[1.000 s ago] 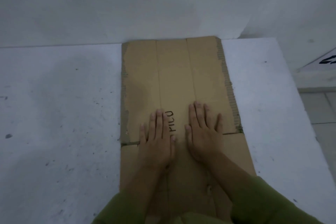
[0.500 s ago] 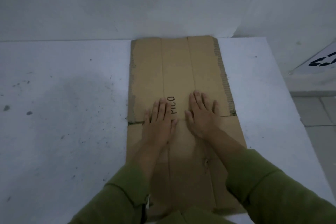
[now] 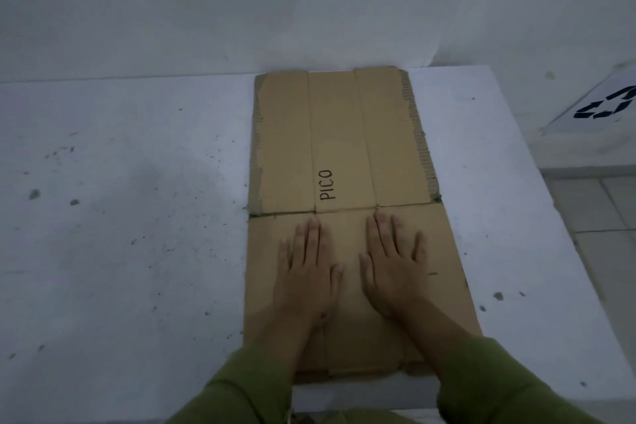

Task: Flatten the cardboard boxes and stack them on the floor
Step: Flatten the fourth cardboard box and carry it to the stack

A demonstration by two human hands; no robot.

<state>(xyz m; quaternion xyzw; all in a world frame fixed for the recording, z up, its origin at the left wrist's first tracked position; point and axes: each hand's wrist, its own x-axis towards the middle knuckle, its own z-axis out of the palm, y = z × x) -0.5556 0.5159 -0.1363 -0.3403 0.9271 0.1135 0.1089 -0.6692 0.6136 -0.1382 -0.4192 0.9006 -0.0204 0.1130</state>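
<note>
A flattened brown cardboard box (image 3: 340, 134) lies flat on a white table (image 3: 120, 217), its far end against the wall. "PICO" is printed on its middle panel, and a crease runs across it at mid length. My left hand (image 3: 308, 268) and my right hand (image 3: 390, 265) rest palm down, side by side, on the near half, fingertips just short of the crease. Both hands are flat with fingers spread a little and hold nothing. Green sleeves cover my forearms.
The white table is speckled with dark marks on the left. Its right edge (image 3: 550, 217) drops to a tiled floor (image 3: 599, 210). A white box with a black recycling mark (image 3: 605, 107) stands at the far right. A white wall (image 3: 275, 3) closes the back.
Both hands have slid back toward me, from across the crease next to the lettering to the near half of the cardboard. The lettering is now fully uncovered.
</note>
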